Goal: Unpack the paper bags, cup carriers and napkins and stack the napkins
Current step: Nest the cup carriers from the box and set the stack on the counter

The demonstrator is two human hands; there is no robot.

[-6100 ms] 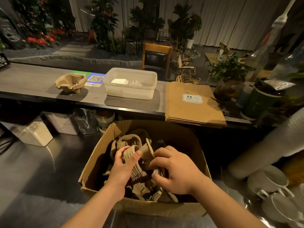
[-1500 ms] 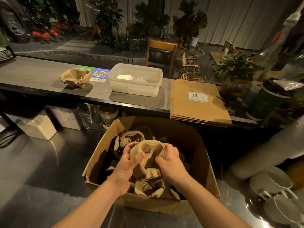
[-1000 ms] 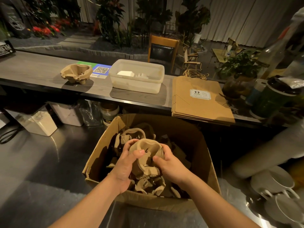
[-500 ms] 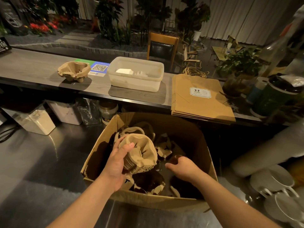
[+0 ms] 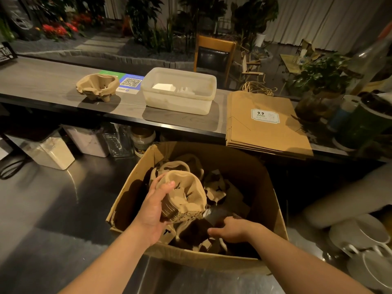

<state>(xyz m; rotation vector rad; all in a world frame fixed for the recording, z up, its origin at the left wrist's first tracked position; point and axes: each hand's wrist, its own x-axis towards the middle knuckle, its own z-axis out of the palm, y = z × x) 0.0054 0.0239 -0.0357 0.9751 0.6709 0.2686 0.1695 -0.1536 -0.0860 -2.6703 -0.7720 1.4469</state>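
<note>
Two bare hands work over an open cardboard box that stands on the steel tabletop near its front edge. In the head view, the left hand grips a nested stack of cup carriers from the side, thumb over the rim and fingers curled beneath, holding it above the left half of the box. The right hand reaches down into the right front part of the box, thumb pointing left; its fingers are hidden among the contents, so I cannot tell whether they hold anything. More loose cup carriers lie jumbled inside the box.

Behind the box a raised wooden counter runs across the view. On it, toward the left, sits a second stack of cup carriers, just beside a card with a QR code. Near the middle of the counter stands a translucent plastic tub with white napkins inside. At the counter's front edge to the right lies a flat pile of brown paper bags, the top one bearing a label reading 9.9. Under the counter, along the back edge of the steel tabletop, stand storage containers and a jar. White cups sit at the right edge.
</note>
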